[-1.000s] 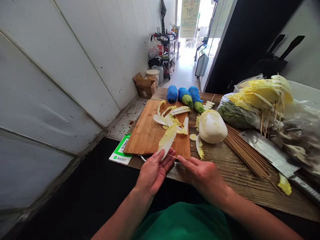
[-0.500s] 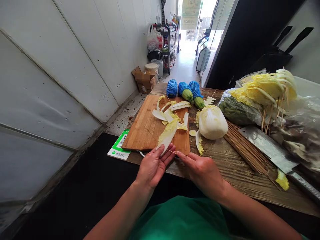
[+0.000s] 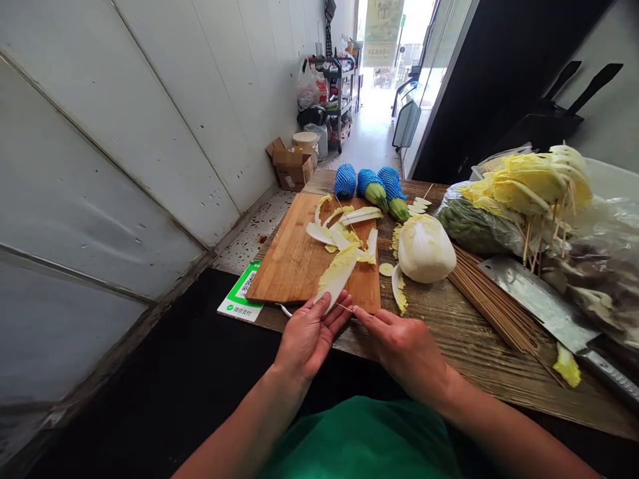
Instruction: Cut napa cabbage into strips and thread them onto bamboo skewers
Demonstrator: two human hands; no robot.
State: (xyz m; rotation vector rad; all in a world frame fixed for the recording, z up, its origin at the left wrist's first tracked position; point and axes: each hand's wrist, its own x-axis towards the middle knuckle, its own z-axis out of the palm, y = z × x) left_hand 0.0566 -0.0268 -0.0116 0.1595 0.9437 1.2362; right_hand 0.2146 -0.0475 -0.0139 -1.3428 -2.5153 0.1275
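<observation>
My left hand [image 3: 310, 334] is closed on the white stem end of a napa cabbage leaf [image 3: 337, 275], thumb on top and fingers beneath. The leaf's yellow tip points away over the wooden cutting board [image 3: 279, 266]. In my right hand [image 3: 402, 339] a thin wooden skewer [image 3: 345, 306] is pinched between thumb and forefinger. The skewer points left at the leaf's stem end; whether its tip has entered the leaf is hidden by my left fingers. More cut cabbage strips [image 3: 344, 233] lie on the board.
A trimmed cabbage head [image 3: 426, 248] stands right of the board. Beyond it lie loose skewers [image 3: 492, 299], a cleaver [image 3: 544, 303] and skewered cabbage leaves [image 3: 529, 179] on plastic bags. Zucchini in blue foam nets [image 3: 372, 185] rest at the back. A green payment sign [image 3: 242, 293] pokes out left.
The skewer tip seems slightly nearer the leaf, with my right hand barely shifted. The whole view has tilted a little, moving everything slightly down the picture.
</observation>
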